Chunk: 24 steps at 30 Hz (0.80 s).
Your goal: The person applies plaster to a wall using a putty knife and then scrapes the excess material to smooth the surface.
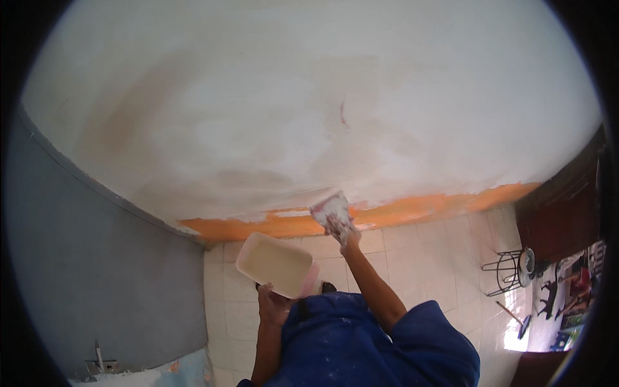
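Observation:
My right hand (344, 235), smeared with white, is closed round a wide putty knife (331, 206). White paste coats the tool, and its front edge meets the wall (412, 151) just above an orange painted strip (425, 209). Lower and to the left, my left hand (273, 304) grips the near edge of a pale pink rectangular tub (309, 282). The tub is held tilted in front of my body, its inside a creamy off-white. Part of my left hand's fingers is hidden beneath the tub.
A grey wall (116, 258) closes the left side. Light tiles (425, 261) cover the floor. At the right stand a dark stool (506, 271) with a container on it, a broom-like tool (516, 316) and a dark reddish door or cabinet (561, 219).

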Each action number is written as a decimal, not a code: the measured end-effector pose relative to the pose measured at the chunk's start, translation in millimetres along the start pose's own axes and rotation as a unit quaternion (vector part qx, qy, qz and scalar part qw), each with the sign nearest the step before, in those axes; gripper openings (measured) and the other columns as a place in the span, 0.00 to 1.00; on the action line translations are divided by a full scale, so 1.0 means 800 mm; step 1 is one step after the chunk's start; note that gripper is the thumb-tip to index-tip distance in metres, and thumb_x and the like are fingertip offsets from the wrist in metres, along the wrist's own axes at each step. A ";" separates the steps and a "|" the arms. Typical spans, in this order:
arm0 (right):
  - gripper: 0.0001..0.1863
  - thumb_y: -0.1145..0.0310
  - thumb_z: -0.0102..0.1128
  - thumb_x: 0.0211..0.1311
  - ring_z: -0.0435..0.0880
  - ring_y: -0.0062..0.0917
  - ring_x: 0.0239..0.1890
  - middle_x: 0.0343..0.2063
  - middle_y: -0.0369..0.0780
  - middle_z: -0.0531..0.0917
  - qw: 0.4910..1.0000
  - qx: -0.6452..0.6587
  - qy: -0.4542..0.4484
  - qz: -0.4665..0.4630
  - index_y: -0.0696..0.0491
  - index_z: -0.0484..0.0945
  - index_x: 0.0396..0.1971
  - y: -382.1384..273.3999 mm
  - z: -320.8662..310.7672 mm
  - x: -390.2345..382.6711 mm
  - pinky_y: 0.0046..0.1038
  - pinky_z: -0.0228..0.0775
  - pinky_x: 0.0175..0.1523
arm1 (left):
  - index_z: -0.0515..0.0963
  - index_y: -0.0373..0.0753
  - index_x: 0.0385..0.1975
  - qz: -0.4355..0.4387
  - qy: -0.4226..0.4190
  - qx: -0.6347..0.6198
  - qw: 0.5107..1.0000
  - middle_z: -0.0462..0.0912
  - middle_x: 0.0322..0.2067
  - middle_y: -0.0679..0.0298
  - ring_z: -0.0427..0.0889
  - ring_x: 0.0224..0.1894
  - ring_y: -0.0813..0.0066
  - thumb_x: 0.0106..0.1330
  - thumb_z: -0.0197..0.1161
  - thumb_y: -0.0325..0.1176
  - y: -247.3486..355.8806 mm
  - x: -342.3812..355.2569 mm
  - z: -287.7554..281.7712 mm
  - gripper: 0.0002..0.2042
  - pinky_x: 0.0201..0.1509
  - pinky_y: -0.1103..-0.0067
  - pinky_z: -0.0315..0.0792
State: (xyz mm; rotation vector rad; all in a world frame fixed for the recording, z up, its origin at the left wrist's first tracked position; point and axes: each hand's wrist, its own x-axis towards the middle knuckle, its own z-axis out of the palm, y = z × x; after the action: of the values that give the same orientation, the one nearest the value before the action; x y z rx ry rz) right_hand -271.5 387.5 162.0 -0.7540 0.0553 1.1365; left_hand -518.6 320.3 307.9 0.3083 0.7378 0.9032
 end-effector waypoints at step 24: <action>0.12 0.68 0.52 0.60 0.78 0.21 0.23 0.28 0.43 0.80 0.950 -0.253 -0.132 -0.126 0.62 0.73 0.38 -0.213 0.328 -0.375 0.19 0.66 0.22 | 0.55 0.41 0.56 -0.037 0.004 0.070 0.997 0.68 0.46 0.54 0.75 0.44 0.56 0.51 0.54 0.37 0.139 -0.167 0.096 0.29 0.41 0.59 0.76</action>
State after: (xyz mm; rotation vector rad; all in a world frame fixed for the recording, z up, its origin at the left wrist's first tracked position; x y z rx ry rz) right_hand -349.2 262.4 569.5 -1.0205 -0.5639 1.0021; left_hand -585.4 284.1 482.2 0.3989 0.8166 0.7842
